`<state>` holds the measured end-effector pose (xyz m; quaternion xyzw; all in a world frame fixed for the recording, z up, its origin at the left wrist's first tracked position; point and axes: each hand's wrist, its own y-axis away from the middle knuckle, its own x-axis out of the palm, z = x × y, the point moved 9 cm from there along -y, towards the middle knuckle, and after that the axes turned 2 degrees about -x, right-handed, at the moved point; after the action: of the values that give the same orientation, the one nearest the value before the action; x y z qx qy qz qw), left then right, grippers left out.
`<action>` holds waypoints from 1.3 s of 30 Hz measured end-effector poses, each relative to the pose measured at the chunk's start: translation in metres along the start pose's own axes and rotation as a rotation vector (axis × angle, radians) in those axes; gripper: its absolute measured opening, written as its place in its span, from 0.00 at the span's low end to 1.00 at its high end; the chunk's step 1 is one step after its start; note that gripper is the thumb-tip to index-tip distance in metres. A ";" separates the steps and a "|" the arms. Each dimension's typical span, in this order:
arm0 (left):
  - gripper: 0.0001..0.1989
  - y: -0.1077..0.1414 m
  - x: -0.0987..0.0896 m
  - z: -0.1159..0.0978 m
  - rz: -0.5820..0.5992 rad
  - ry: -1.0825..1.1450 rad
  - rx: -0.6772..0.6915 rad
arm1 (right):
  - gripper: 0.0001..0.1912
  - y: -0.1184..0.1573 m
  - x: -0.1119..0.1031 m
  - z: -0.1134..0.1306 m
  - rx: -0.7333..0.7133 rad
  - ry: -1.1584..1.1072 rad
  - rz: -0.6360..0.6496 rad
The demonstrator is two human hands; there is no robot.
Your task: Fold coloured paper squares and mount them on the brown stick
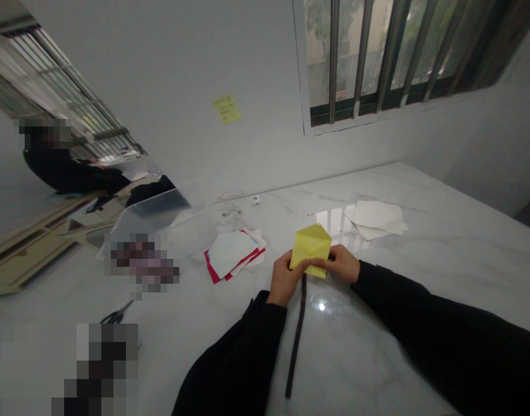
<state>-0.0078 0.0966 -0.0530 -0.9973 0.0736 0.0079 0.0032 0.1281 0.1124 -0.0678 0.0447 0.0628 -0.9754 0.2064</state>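
Observation:
A yellow folded paper envelope [312,245] is held upright above the marble table, its pointed flap uppermost. My left hand [286,276] pinches its lower left side, thumb across the front. From the right, my right hand [340,263] grips the lower edge, with its thumb near the other thumb. Below the envelope runs a dark narrow strip [298,341] towards me; its upper end is hidden behind the paper and hands, so I cannot tell whether it is attached.
Red, white and blue paper pieces [232,254] lie in a stack at left; white ones [375,219] lie at right. Farther left are a clear plastic box [161,216] and scissors [115,315]. A small white cube [255,200] and cable sit by the wall. Another person [61,164] sits at far left.

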 end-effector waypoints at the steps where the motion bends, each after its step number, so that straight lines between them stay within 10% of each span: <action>1: 0.20 0.000 0.000 0.002 0.005 -0.006 -0.020 | 0.24 0.000 0.000 0.000 0.002 -0.007 0.001; 29: 0.22 0.000 -0.029 0.008 -0.282 0.032 -0.064 | 0.21 0.007 0.011 0.007 -0.021 0.246 0.067; 39: 0.19 0.004 -0.011 0.000 -0.122 -0.029 -0.041 | 0.24 0.008 0.006 0.002 0.002 0.084 0.015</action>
<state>-0.0194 0.0943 -0.0528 -0.9995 0.0125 0.0236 -0.0155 0.1259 0.1022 -0.0675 0.0861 0.0700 -0.9712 0.2107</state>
